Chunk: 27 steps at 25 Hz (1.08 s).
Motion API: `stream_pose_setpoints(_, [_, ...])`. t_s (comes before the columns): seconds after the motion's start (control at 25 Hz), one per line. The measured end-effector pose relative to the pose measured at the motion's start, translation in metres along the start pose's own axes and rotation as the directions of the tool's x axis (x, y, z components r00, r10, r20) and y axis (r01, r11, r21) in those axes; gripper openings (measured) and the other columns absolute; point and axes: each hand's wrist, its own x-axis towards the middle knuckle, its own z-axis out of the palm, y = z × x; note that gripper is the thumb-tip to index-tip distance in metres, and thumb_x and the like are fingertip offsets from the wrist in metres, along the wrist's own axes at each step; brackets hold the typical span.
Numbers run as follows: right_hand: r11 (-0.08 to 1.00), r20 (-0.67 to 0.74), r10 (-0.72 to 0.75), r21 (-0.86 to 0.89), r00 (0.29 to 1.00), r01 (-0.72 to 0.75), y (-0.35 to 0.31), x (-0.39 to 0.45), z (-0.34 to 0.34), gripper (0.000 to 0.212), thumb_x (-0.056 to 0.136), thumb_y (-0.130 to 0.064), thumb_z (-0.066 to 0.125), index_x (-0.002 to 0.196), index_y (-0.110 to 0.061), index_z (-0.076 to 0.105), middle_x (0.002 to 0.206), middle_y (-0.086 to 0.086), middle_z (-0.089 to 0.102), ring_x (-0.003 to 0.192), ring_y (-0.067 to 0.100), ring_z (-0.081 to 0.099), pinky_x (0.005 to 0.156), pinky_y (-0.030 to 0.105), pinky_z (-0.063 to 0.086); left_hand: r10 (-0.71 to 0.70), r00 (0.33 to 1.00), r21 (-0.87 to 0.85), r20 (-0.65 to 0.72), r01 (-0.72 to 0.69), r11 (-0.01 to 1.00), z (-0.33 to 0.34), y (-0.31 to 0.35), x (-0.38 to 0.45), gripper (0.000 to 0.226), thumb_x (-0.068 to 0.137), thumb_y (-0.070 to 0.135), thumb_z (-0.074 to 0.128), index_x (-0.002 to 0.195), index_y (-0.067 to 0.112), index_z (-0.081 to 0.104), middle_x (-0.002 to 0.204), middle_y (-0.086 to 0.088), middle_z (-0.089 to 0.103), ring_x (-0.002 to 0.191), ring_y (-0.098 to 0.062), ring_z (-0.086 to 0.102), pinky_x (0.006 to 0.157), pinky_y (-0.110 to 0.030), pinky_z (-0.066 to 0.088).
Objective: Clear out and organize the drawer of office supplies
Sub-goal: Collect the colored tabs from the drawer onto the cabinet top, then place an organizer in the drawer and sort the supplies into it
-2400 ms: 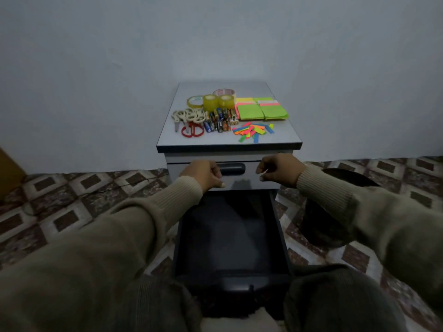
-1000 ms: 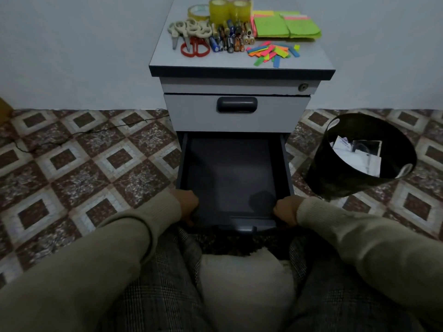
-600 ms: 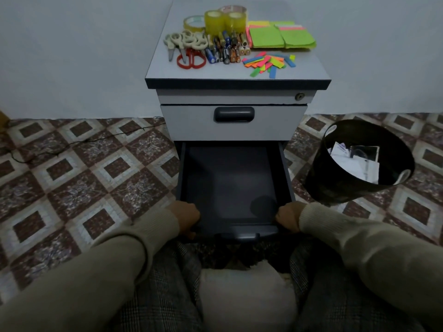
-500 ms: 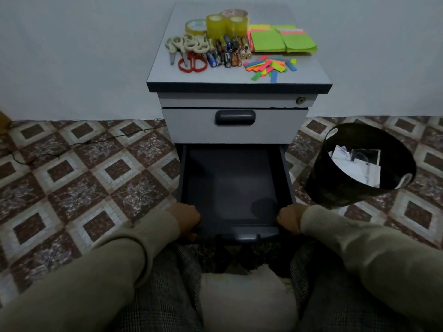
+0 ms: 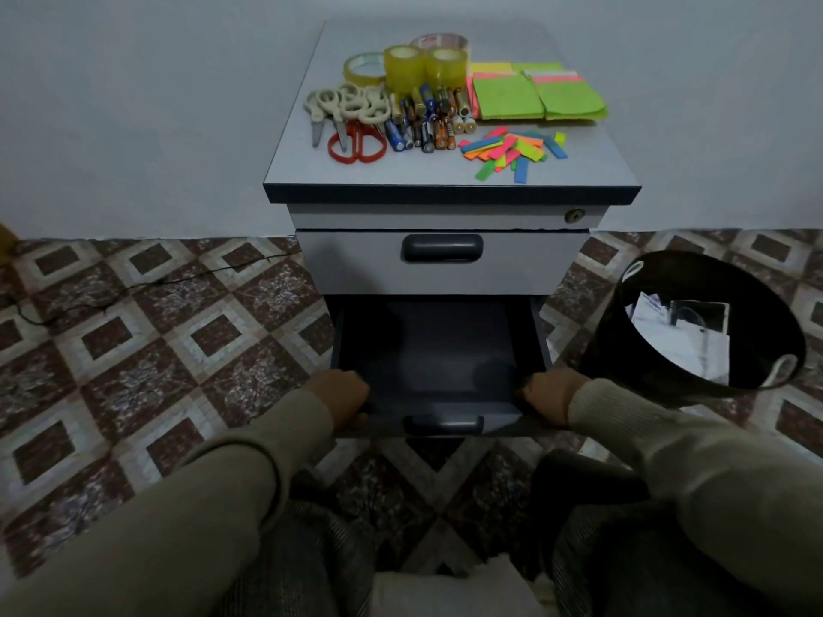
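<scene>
1. Grey cabinet [image 5: 450, 264] against the wall; its lower drawer [image 5: 438, 358] pulled out, dark inside.
2. Black bin [image 5: 659, 349] right of the cabinet, papers inside.
3. Left hand [image 5: 343, 400] grips the drawer's front left corner; right hand [image 5: 545, 400] grips the front right corner, fingers curled over the edge.
4. On the cabinet top: sticky notes [image 5: 536, 93] back right, tape rolls [image 5: 405, 66] back centre, scissors [image 5: 349, 120] left, batteries [image 5: 429, 120] centre, coloured tabs [image 5: 512, 153] front right.
</scene>
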Motion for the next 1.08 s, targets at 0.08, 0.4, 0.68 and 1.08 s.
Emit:
stream_pose_setpoints(0.08, [0.999,-0.049,0.035,0.025,0.998,-0.034,0.009,0.010,0.000,0.041,0.097,-0.030,0.039,0.135,-0.013,0.044,0.134,0.011,0.048,0.115,0.027,0.055,0.090,0.035,0.046,-0.016,0.999,-0.007,-0.034,0.015,1.000,-0.005,-0.009,0.010,0.041,0.094,0.035,0.045,0.122,0.006,0.053,0.122,-0.014,0.054,0.109,-0.030,0.057,0.086,-0.036,0.046])
stream_pose_setpoints(0.4, [0.923,-0.243,0.306,0.314,0.921,-0.223,0.036,0.038,-0.010,0.044,0.099,-0.022,0.037,0.140,-0.011,0.026,0.134,0.011,0.040,0.105,0.030,0.058,0.077,0.037,0.048,-0.251,0.956,-0.278,-0.152,0.203,0.939,-0.011,-0.041,0.048,0.049,0.094,0.042,0.045,0.128,0.008,0.043,0.118,-0.014,0.056,0.100,-0.030,0.059,0.078,-0.035,0.050])
stream_pose_setpoints(0.68, [0.840,-0.279,0.453,0.450,0.847,-0.301,0.054,0.065,-0.013,0.029,0.097,-0.016,0.037,0.121,-0.009,0.051,0.121,0.010,0.052,0.104,0.025,0.058,0.084,0.037,0.051,-0.374,0.926,-0.478,-0.052,0.305,0.823,-0.003,-0.068,0.071,0.047,0.097,0.044,0.034,0.125,0.012,0.053,0.111,-0.011,0.061,0.090,-0.025,0.058,0.075,-0.032,0.049])
stream_pose_setpoints(1.08, [0.123,0.022,0.577,0.986,0.817,-0.114,0.053,0.068,-0.043,0.032,0.096,-0.011,0.047,0.125,-0.001,0.054,0.119,0.017,0.057,0.106,0.030,0.057,0.089,0.035,0.048,-0.340,0.865,-0.705,0.369,0.023,-0.708,-0.013,-0.064,0.075,0.025,0.099,0.013,0.041,0.120,0.005,0.050,0.088,-0.008,0.067,0.078,-0.019,0.063,0.066,-0.035,0.050])
